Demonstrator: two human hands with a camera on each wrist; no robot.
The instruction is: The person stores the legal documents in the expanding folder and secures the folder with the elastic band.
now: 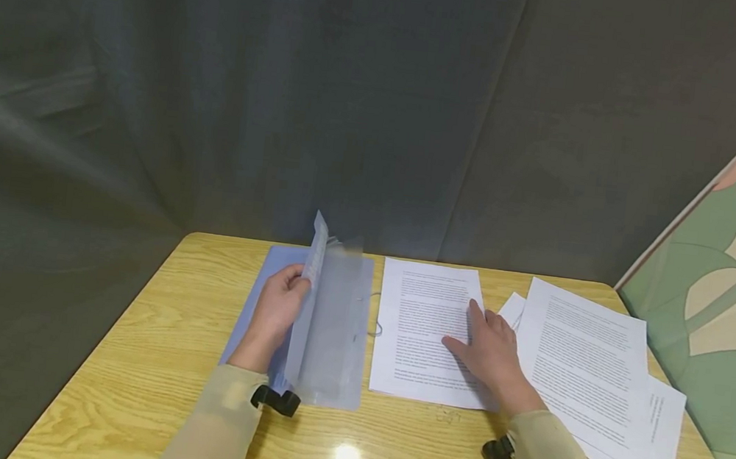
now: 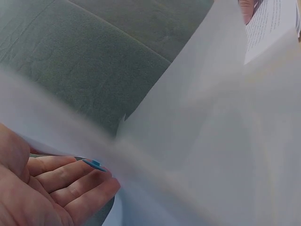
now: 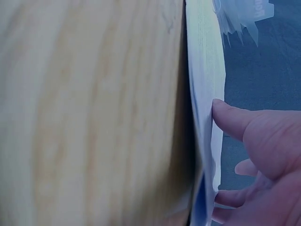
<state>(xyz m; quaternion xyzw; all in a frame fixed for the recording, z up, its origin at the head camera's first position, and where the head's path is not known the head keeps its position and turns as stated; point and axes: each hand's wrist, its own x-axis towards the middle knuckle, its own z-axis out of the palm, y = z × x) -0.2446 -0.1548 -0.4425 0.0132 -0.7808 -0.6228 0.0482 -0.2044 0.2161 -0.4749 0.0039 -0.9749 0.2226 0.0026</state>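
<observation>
While the left hand (image 1: pixel 275 305) is just left of centre in the head view, its fingers nearly straight against the raised pages (image 1: pixel 317 254) of an open blue folder (image 1: pixel 281 253), the right hand (image 1: pixel 494 351) rests with fingers spread on the printed stack (image 1: pixel 422 323) right of centre. The folder lies on the bench (image 1: pixel 152 327) at lower centre-left, a thin cord (image 1: pixel 380 329) looping beside its right edge. Loose printed sheets (image 1: pixel 584 361) overlap at lower right; a dark curtain (image 1: pixel 353 110) fills most of the upper frame.
</observation>
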